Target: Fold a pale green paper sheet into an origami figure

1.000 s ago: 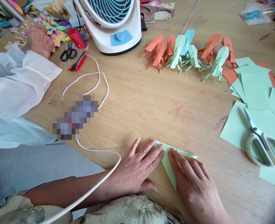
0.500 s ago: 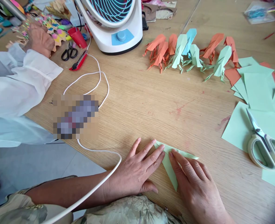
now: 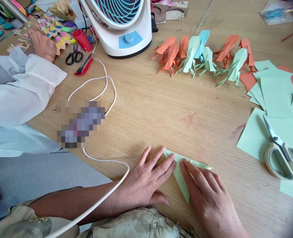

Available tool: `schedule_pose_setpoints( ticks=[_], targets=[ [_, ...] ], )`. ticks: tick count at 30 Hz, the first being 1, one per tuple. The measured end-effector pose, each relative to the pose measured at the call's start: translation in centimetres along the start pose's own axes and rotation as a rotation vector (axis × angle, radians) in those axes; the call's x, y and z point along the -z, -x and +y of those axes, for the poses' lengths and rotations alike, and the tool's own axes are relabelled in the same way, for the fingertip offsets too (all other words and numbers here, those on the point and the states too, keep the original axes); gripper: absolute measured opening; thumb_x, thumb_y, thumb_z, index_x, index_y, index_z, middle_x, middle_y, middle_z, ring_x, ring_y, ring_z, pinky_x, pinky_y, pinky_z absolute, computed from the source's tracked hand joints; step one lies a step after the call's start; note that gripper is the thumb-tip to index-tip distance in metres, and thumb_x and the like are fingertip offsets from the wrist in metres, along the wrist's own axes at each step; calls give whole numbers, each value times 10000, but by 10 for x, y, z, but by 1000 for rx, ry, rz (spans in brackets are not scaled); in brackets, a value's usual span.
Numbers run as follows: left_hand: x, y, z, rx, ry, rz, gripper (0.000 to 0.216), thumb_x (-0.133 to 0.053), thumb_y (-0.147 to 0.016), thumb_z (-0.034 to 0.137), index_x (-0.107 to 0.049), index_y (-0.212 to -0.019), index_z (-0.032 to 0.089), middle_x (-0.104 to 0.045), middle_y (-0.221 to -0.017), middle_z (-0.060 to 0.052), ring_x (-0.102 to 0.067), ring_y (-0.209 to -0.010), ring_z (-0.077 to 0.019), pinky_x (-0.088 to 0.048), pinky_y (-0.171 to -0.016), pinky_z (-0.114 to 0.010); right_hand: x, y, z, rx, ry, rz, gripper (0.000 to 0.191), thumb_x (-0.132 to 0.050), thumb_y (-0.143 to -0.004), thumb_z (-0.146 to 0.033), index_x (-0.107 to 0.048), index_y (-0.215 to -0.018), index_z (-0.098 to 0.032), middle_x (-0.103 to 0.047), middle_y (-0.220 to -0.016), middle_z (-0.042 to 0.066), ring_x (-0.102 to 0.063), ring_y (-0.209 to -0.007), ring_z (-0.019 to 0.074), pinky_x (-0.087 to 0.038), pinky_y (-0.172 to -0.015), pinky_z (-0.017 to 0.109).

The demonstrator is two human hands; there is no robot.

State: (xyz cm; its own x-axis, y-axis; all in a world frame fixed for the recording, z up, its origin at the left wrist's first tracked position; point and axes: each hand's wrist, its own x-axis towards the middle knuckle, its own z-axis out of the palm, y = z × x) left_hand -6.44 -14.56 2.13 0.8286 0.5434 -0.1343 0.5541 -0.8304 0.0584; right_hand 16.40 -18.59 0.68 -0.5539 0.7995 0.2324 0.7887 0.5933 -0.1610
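Observation:
A folded light-green paper triangle lies flat on the wooden table near its front edge. My left hand rests flat with fingers spread, its fingertips pressing the paper's left side. My right hand lies flat over the right part of the paper, fingers stretched toward the fold's top corner. Neither hand grips anything.
Several folded orange, green and blue paper figures stand in a row at the back. Green paper sheets with white scissors lie at right. A white fan and its cord are at back left. Another person's sleeve and hand work beside black scissors.
My hands stay pressed on the green paper, barely shifting. The other person's hand at the back left has moved slightly.

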Motion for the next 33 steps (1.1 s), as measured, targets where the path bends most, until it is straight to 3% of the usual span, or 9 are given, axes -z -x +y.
schedule_pose_setpoints(
  ticks=[6,11,18,22,27,33],
  targets=[
    [-5,1,1,42,64,21,984,-454,-823,749,-245,-1521,89,-184,-1591,-236,-159,-1476,-370,-119,-1168,-567,1,0,0,12,16,2,394,-378,-921,-57,-564,-1262,10,-606,-1265,223,-557,-974,289,-456,-831,446],
    [-6,-1,2,63,24,14,997,-424,-837,750,-257,-1504,29,-185,-1595,-224,-112,-1491,-337,-54,-1195,-531,1,0,-1,-1,24,-8,407,-375,-908,-50,-569,-1265,-12,-608,-1262,213,-561,-988,292,-467,-831,445],
    [-1,-2,2,86,8,9,867,-376,-894,692,-298,-1497,74,-242,-1590,-181,-156,-1486,-301,29,-1189,-571,-2,2,-1,7,48,-17,435,-388,-871,-4,-573,-1264,2,-597,-1276,214,-558,-1015,299,-470,-856,458],
    [-3,-2,0,91,30,32,801,-342,-926,656,-308,-1495,94,-278,-1583,-158,-178,-1482,-274,95,-1182,-556,-3,1,-3,-12,82,-47,478,-445,-852,-32,-558,-1317,-53,-599,-1274,183,-557,-977,284,-464,-854,461],
    [-2,0,-1,114,67,51,743,-345,-960,596,-276,-1507,97,-277,-1587,-141,-181,-1484,-238,47,-1198,-507,-4,-4,-6,-52,118,-87,501,-536,-845,-101,-553,-1345,-134,-610,-1252,144,-549,-951,274,-458,-836,455],
    [-1,2,-5,103,74,77,685,-330,-983,552,-295,-1503,107,-351,-1552,-149,-246,-1462,-247,28,-1187,-544,-4,-8,-9,-92,130,-65,416,-550,-908,-201,-569,-1320,-154,-614,-1224,140,-542,-943,259,-457,-809,426]
  ],
)
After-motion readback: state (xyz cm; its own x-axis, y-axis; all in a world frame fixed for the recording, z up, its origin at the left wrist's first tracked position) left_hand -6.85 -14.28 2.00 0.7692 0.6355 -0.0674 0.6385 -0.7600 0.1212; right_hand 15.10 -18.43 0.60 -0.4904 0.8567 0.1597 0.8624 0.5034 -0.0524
